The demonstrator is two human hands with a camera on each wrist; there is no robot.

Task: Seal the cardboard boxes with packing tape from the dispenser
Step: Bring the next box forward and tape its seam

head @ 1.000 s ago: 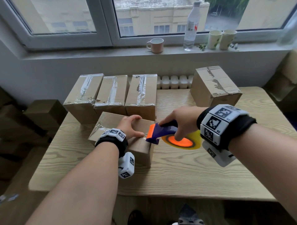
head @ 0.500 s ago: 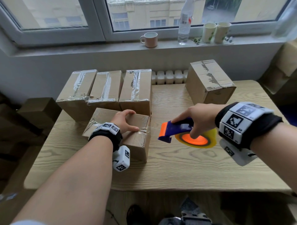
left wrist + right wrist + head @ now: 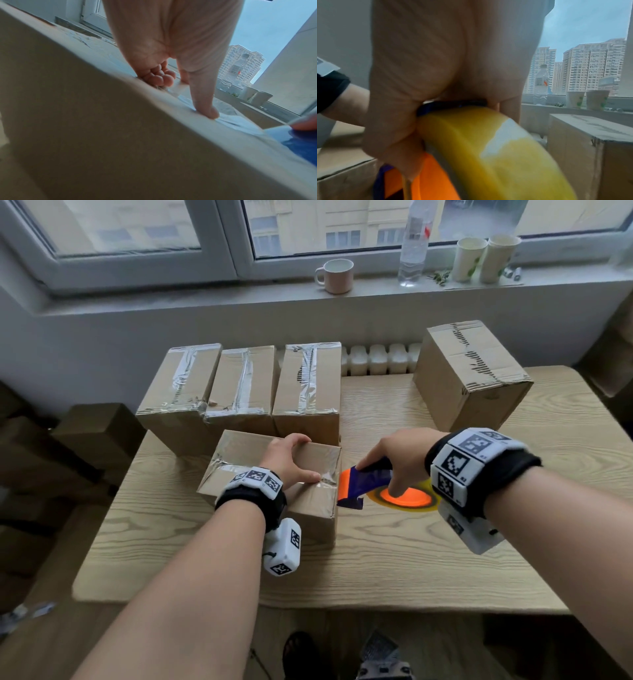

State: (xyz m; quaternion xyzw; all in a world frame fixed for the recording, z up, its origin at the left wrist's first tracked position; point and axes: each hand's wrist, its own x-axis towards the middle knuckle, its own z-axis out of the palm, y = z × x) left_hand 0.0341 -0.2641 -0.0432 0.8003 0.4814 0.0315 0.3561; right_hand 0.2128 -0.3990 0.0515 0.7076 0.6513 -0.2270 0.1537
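Since half a second ago, your right hand point(image 3: 397, 460) has brought the tape dispenser point(image 3: 363, 484) back in from open table to the right-hand edge of the near box point(image 3: 239, 450), where its orange and purple nose now meets the taped corner. That hand is wrapped around the purple handle, one finger reaching down over the orange hub of the yellow tape roll point(image 3: 488, 148); the wrist view shows the roll close under the palm, blurred.

Your left hand point(image 3: 291, 460) lies on top of the near box, fingers bent over its far edge and thumb point(image 3: 204, 102) stretched toward the right, pressing the clear tape point(image 3: 240, 121) flat at the edge, just beside the dispenser's nose. It bears down on the box rather than grasping it. A strip of shiny tape already runs across the box top under your wrist.

The near box sits on the wooden table point(image 3: 411, 559), directly in front of three taped boxes point(image 3: 243, 385) lined up side by side along the back. A fourth box point(image 3: 469, 371) stands apart at the back right, showing torn marks along its top seam. On the windowsill behind are a mug point(image 3: 337, 275), a clear water bottle point(image 3: 412, 244) and two paper cups point(image 3: 486, 258).
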